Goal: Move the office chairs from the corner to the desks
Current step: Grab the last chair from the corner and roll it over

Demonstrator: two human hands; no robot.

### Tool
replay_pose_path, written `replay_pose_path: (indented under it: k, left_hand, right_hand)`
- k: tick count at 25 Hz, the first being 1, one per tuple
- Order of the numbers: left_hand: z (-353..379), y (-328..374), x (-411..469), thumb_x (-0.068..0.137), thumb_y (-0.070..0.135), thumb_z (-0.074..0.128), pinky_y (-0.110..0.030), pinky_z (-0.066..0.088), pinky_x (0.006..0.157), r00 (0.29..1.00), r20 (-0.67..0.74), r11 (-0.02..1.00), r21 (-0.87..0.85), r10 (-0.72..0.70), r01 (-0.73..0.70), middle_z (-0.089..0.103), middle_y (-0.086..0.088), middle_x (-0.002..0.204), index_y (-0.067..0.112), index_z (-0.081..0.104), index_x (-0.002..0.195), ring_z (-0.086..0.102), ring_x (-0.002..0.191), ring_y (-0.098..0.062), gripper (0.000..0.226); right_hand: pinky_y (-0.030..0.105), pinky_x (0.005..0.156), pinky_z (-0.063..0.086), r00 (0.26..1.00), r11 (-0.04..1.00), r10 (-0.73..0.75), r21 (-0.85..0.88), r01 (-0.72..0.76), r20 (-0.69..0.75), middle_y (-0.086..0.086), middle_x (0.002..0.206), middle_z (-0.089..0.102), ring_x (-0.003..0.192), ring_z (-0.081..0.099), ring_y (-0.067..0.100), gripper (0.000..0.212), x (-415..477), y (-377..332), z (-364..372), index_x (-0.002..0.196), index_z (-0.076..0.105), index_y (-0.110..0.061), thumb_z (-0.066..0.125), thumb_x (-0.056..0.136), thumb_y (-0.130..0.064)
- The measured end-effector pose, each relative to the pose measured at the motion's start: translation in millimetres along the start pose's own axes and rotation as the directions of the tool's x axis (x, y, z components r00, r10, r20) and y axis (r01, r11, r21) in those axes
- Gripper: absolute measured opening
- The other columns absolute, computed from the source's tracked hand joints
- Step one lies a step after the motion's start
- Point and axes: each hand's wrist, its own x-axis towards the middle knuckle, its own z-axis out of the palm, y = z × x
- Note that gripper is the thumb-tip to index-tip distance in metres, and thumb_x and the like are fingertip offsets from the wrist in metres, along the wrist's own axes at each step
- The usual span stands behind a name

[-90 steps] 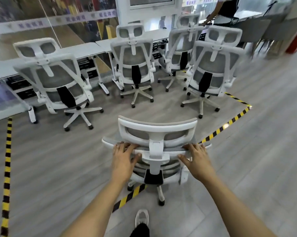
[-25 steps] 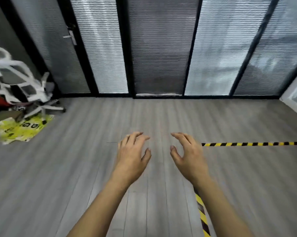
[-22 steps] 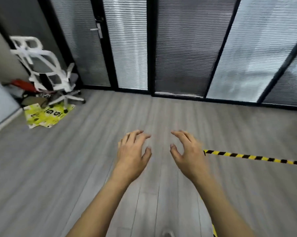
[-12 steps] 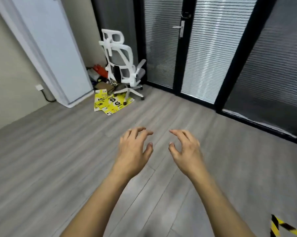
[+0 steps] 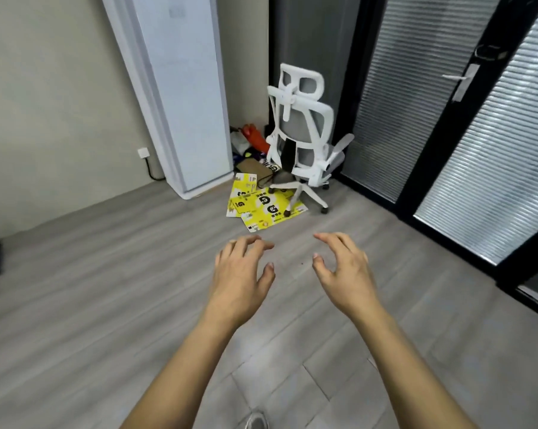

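Observation:
One white office chair (image 5: 303, 136) with grey mesh back, headrest and black lumbar strap stands in the far corner, its back turned toward me and its wheeled base partly on yellow cardboard. My left hand (image 5: 241, 275) and my right hand (image 5: 343, 270) are stretched out in front of me above the floor, fingers loosely bent, holding nothing. Both hands are well short of the chair. No desks are in view.
Flattened yellow cardboard (image 5: 260, 207) and a heap of bags and red items (image 5: 250, 144) lie beside the chair. A tall white unit (image 5: 181, 88) stands left of it. Glass doors with blinds (image 5: 465, 125) line the right. Grey wood floor stretches between me and the corner.
Earlier both hands held a chair's backrest near the desks; they let go. The view has since swung left to the corner, and the remaining chair now appears closer and more central.

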Motion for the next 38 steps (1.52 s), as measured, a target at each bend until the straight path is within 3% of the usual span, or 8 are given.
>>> replay_pose_path:
  k: [10, 19, 23, 29, 32, 38]
  left_hand:
    - [71, -131, 318, 0.09, 0.042, 0.041, -0.038, 0.037, 0.095, 0.996, 0.069, 0.999, 0.006, 0.052, -0.052, 0.053, 0.008, 0.129, 0.031, 0.057, 0.125, 0.044, 0.117, -0.019, 0.04]
    - [138, -231, 598, 0.094, 0.038, 0.047, -0.03, 0.032, 0.088, 0.99, 0.112, 0.995, 0.022, 0.09, -0.093, 0.054, 0.01, 0.126, 0.033, 0.056, 0.122, 0.043, 0.11, -0.016, 0.03]
    - [174, -281, 723, 0.094, 0.043, 0.042, -0.034, 0.035, 0.094, 0.982, 0.143, 0.991, 0.031, 0.121, -0.127, 0.053, 0.008, 0.126, 0.032, 0.055, 0.125, 0.044, 0.113, -0.018, 0.035]
    - [236, -358, 917, 0.095, 0.041, 0.05, -0.037, 0.04, 0.091, 0.958, 0.169, 0.972, -0.048, 0.233, -0.228, 0.053, 0.009, 0.123, 0.031, 0.056, 0.121, 0.048, 0.108, -0.019, 0.028]
    - [273, -377, 1010, 0.097, 0.042, 0.05, -0.04, 0.039, 0.096, 0.917, 0.248, 0.95, -0.078, 0.312, -0.302, 0.052, 0.007, 0.127, 0.031, 0.056, 0.126, 0.047, 0.114, -0.021, 0.032]
    - [346, -395, 1136, 0.099, 0.041, 0.047, -0.04, 0.038, 0.101, 0.843, 0.379, 0.917, -0.047, 0.383, -0.395, 0.047, 0.005, 0.144, 0.036, 0.047, 0.14, 0.043, 0.132, -0.021, 0.041]
  right_hand:
    - [0.034, 0.099, 0.039, 0.999, 0.999, 0.038, 0.02, -0.038, -0.037, -0.013, 0.126, 0.056, 0.116, 0.055, 0.012, 0.038, 313, 64, 111, 0.129, 0.059, -0.032, 0.062, 0.092, -0.027]
    - [0.04, 0.104, 0.039, 0.993, 0.994, 0.095, 0.057, -0.091, -0.069, -0.012, 0.124, 0.057, 0.117, 0.052, 0.013, 0.034, 611, 142, 194, 0.126, 0.061, -0.034, 0.058, 0.093, -0.031]
    - [0.04, 0.103, 0.039, 0.988, 0.993, 0.115, 0.022, -0.113, -0.105, -0.012, 0.123, 0.058, 0.117, 0.054, 0.014, 0.033, 729, 176, 228, 0.124, 0.061, -0.032, 0.054, 0.092, -0.034]
    - [0.045, 0.1, 0.043, 0.939, 0.953, 0.285, -0.05, -0.299, -0.193, -0.009, 0.121, 0.058, 0.109, 0.059, 0.02, 0.033, 881, 223, 281, 0.126, 0.062, -0.029, 0.061, 0.093, -0.03]
    - [0.046, 0.1, 0.044, 0.897, 0.923, 0.344, -0.078, -0.377, -0.276, -0.006, 0.121, 0.06, 0.114, 0.058, 0.02, 0.034, 938, 249, 301, 0.126, 0.063, -0.026, 0.063, 0.093, -0.03]
    - [0.042, 0.102, 0.039, 0.801, 0.809, 0.516, -0.133, -0.572, -0.305, 0.0, 0.125, 0.061, 0.118, 0.055, 0.023, 0.039, 1016, 313, 329, 0.128, 0.062, -0.024, 0.064, 0.092, -0.04]
